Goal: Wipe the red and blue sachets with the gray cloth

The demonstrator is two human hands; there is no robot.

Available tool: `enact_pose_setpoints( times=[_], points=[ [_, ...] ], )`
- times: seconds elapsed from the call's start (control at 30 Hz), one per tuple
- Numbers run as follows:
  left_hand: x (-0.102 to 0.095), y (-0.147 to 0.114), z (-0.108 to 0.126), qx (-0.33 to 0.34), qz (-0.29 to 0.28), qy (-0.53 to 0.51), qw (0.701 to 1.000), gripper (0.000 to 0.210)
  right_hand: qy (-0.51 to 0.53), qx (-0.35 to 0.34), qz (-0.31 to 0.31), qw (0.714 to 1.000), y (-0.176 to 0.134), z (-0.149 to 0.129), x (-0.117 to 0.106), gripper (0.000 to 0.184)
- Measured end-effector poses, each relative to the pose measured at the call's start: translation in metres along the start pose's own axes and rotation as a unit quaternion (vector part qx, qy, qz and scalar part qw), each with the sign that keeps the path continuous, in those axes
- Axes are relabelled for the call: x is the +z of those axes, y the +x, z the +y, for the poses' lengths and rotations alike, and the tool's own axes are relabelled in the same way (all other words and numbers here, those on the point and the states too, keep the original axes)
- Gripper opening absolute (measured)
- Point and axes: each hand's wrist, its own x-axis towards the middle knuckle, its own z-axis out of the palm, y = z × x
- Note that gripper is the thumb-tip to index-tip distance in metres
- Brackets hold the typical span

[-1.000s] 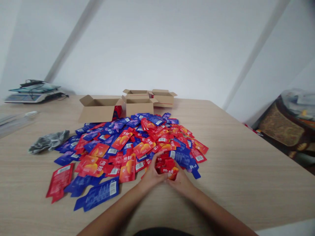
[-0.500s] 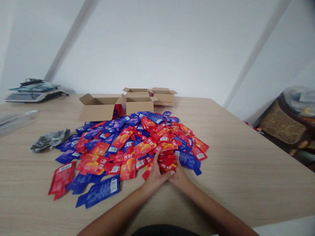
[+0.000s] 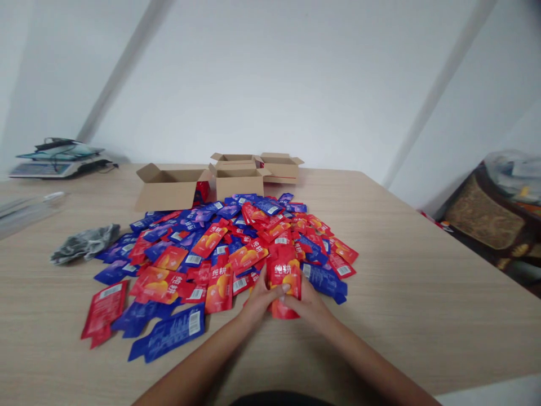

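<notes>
Both my hands are closed on red pouches with orange fruit printed on the front, held just in front of the pile. My left hand grips the left edge, its thumb across the front. On the right edge is my right hand, its thumb also pressed on the face. Whether it is one pouch or a small stack, I cannot tell. Beyond them spreads a heap of red pouches and blue pouches, lying flat and overlapping at many angles. A loose blue pouch lies nearest me on the left.
Open cardboard boxes stand behind the pile. A grey cloth lies left of it, with clear plastic farther left. A scale with things on top sits at the back left. Right of the table is a patterned chair.
The red pouches in my hands have tipped from edge-on to upright, so the printed front now faces me. Both thumbs have moved onto that front.
</notes>
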Motion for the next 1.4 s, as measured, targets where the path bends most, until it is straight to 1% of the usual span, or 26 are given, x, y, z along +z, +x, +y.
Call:
enact_pose_setpoints(
  times=[0.1,0.13,0.27,0.3,0.33,0.43,0.5,0.57,0.7,0.77,0.93,1.0,1.17,1.3,1.4],
  points=[
    [-0.001,-0.001,-0.004,-0.070,-0.006,-0.124,0.990,0.054,-0.059,0.002,-0.001,0.998,0.008,-0.009,0.001,0.051],
    [-0.003,0.000,-0.007,-0.091,-0.008,-0.154,0.984,0.048,-0.062,0.005,-0.005,0.998,0.010,-0.009,0.002,0.050],
    [-0.012,0.004,-0.011,-0.146,-0.017,-0.238,0.960,0.026,0.025,0.029,-0.033,0.999,0.013,-0.002,0.006,0.045],
    [-0.014,0.006,-0.011,-0.154,-0.021,-0.247,0.957,0.024,0.024,0.025,-0.029,0.999,0.013,0.001,0.007,0.045],
    [-0.015,0.007,-0.010,-0.159,-0.025,-0.252,0.954,0.023,0.001,0.012,-0.015,1.000,0.014,0.004,0.007,0.045],
    [-0.019,0.010,-0.005,-0.162,-0.037,-0.258,0.952,0.028,-0.126,-0.041,0.060,0.989,0.016,0.010,0.008,0.050],
    [-0.021,0.012,-0.001,-0.161,-0.040,-0.262,0.951,0.029,-0.160,-0.046,0.097,0.981,0.018,0.011,0.006,0.054],
    [-0.024,0.013,0.002,-0.165,-0.045,-0.261,0.950,0.029,-0.131,-0.019,0.101,0.986,0.018,0.012,0.003,0.052],
    [-0.025,0.015,0.006,-0.168,-0.044,-0.244,0.954,0.029,-0.014,0.045,0.066,0.997,0.016,0.013,-0.001,0.048],
    [-0.024,0.015,0.007,-0.155,-0.033,-0.232,0.960,0.029,0.017,0.051,0.064,0.996,0.014,0.014,-0.002,0.047],
    [-0.019,0.014,0.007,-0.101,-0.013,-0.204,0.974,0.031,0.047,0.077,0.084,0.992,0.012,0.016,-0.001,0.047],
    [-0.019,0.014,0.007,-0.093,-0.004,-0.197,0.976,0.032,0.057,0.076,0.093,0.991,0.012,0.017,-0.001,0.048],
    [-0.019,0.016,0.005,-0.099,0.025,-0.183,0.978,0.034,0.084,0.048,0.110,0.989,0.012,0.021,-0.001,0.049],
    [-0.017,0.017,0.005,-0.110,0.059,-0.168,0.978,0.032,0.094,0.034,0.141,0.985,0.011,0.025,-0.001,0.053],
    [-0.016,0.017,0.007,-0.117,0.075,-0.162,0.977,0.030,0.100,0.029,0.157,0.982,0.009,0.023,0.000,0.052]
  ],
)
